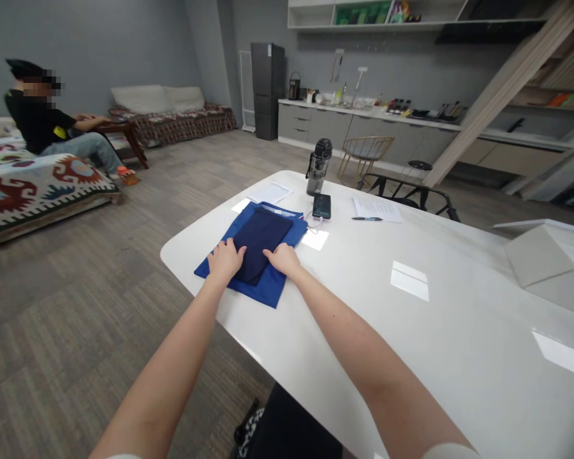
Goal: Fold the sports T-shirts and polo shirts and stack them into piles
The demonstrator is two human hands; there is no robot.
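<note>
A folded dark navy cloth point(261, 236) lies on top of a larger folded blue garment point(263, 292) with a white and red trim at its far end. Both rest near the left end of the white table. At the navy cloth's left edge, my left hand point(224, 258) has its thumb on top and its fingers bent along the side. My right hand point(284, 258) grips the opposite edge, thumb pointing inward over the cloth. The fingertips beneath are partly hidden.
Behind the garments are papers point(270, 191), a dark bottle point(319, 167) and a phone point(322, 206) with a cable. A pen point(367, 218) lies by a printed sheet point(377, 209). A white box point(550, 255) stands right. Chairs are beyond; a person point(43, 121) sits far left.
</note>
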